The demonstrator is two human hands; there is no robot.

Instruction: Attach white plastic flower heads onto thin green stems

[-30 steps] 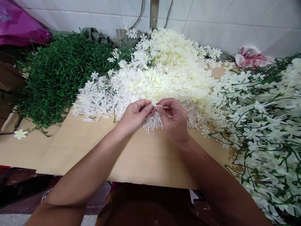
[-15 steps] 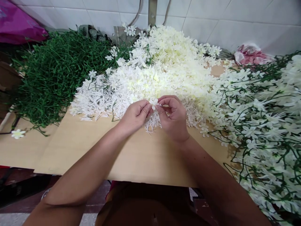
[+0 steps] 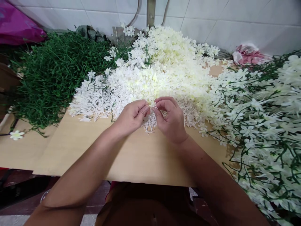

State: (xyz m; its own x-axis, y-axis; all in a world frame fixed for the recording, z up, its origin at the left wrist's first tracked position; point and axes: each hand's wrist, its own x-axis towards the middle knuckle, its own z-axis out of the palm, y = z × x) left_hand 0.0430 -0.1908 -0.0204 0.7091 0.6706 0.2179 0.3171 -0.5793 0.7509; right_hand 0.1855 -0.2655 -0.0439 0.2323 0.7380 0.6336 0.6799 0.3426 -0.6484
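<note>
My left hand (image 3: 131, 116) and my right hand (image 3: 171, 120) meet at the near edge of a big heap of loose cream-white artificial flowers (image 3: 164, 66) on a tan board (image 3: 138, 157). Both pinch the same small white flower piece (image 3: 152, 106) between thumb and fingertips. A cluster of white plastic stamen pieces (image 3: 150, 121) lies just under the hands. More stamen pieces (image 3: 94, 100) spread to the left of the left hand.
A mound of bare green plastic stems (image 3: 54, 72) fills the left. Finished green stems with white flowers (image 3: 265, 125) pile up on the right. One loose flower (image 3: 16, 135) lies at far left. A pink bag (image 3: 18, 28) and pink cloth (image 3: 248, 55) sit by the tiled wall.
The hands have closed in on each other and sunk slightly toward the board; the small flower piece that stood out between the fingertips is now mostly hidden by them.
</note>
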